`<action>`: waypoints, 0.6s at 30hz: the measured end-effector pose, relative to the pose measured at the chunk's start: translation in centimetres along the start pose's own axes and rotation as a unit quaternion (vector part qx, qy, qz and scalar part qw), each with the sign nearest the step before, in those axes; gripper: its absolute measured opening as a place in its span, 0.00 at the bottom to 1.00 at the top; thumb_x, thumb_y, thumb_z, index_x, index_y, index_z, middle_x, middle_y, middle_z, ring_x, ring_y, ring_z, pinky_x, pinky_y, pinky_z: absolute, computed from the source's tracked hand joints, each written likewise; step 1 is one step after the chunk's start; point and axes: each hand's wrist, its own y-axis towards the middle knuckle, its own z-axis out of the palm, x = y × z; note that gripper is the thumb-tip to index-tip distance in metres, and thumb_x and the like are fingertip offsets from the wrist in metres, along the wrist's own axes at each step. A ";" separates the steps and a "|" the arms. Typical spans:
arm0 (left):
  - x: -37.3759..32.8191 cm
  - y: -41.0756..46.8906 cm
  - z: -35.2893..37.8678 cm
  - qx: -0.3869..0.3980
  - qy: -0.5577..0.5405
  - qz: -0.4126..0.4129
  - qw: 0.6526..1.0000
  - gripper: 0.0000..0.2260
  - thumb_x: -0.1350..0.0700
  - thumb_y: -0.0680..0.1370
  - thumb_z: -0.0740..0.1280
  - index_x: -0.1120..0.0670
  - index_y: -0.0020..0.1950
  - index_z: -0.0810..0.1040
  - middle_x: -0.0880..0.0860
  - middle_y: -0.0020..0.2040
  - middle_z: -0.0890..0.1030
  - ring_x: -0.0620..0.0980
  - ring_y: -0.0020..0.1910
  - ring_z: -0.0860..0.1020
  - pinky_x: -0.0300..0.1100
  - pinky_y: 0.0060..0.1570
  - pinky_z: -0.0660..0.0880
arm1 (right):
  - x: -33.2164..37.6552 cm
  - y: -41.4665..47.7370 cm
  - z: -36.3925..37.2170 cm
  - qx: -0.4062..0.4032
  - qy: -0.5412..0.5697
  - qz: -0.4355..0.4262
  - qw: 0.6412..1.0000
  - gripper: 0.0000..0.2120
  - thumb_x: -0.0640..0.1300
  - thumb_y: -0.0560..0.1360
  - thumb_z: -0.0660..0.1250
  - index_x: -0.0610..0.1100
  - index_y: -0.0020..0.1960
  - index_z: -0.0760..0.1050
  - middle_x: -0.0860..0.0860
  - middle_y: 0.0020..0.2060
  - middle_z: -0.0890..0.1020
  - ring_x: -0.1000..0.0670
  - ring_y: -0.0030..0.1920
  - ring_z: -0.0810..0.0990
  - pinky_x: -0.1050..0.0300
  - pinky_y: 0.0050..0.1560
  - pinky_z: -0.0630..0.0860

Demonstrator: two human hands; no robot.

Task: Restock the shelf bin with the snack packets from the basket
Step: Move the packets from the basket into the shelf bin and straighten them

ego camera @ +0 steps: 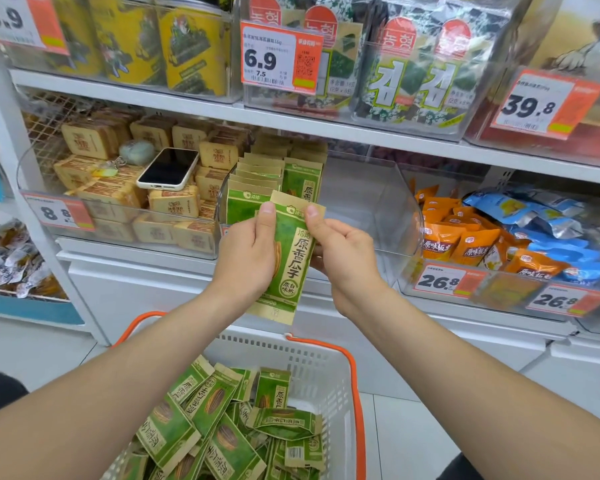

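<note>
- The left hand (248, 251) and right hand (343, 258) are raised side by side, both pinching one green snack packet (290, 261) between them.
- Each thumb presses on the packet's front near its top edge, with the other fingers curled behind it. The packet stands nearly upright, slightly tilted, its printed face towards the person.
- Just beyond and above the hands sits the clear shelf bin (378, 202). The held packet's top overlaps the bin's front edge in view; whether they touch I cannot tell.
- Rows of the same green kind, the stocked packets (274, 174), stand upright in the part of the bin beyond the left hand. The part beyond the right hand shows bare clear plastic.
- Below the hands, between the forearms, is a white basket (326, 372) with orange handles, holding a heap of loose packets (222, 431) lying at all angles.
- Up and to the left of the left hand, a phone (168, 168) lies face up on tan packs (174, 202) in the neighbouring bin.
- To the right of the right hand, orange packets (465, 240) and blue packets (534, 216) fill another bin.
</note>
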 end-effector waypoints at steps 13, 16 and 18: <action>-0.1 0.8 0.2 -0.117 -0.018 0.023 0.993 0.26 0.43 0.89 0.52 0.56 0.44 0.80 0.52 0.38 0.83 0.52 0.41 0.82 0.57 0.44 0.78 | 0.1 -0.7 1.6 -0.060 -0.047 -0.133 0.988 0.17 0.45 0.73 0.81 0.46 0.57 0.78 0.46 0.45 0.88 0.49 0.43 0.88 0.51 0.44 0.84; -0.8 0.6 0.4 -0.165 0.010 0.059 0.985 0.21 0.46 0.89 0.52 0.55 0.47 0.77 0.49 0.40 0.81 0.47 0.41 0.79 0.55 0.44 0.75 | -0.2 -1.2 2.2 -0.092 -0.013 -0.123 0.988 0.17 0.46 0.74 0.80 0.45 0.57 0.77 0.46 0.46 0.88 0.48 0.45 0.88 0.47 0.49 0.86; -1.0 0.5 0.5 -0.181 0.028 0.073 0.980 0.20 0.46 0.89 0.52 0.54 0.46 0.75 0.47 0.38 0.79 0.43 0.40 0.77 0.51 0.41 0.72 | 0.0 -1.2 2.4 -0.059 0.046 -0.060 0.995 0.12 0.46 0.77 0.76 0.40 0.56 0.82 0.45 0.47 0.89 0.46 0.48 0.88 0.48 0.51 0.85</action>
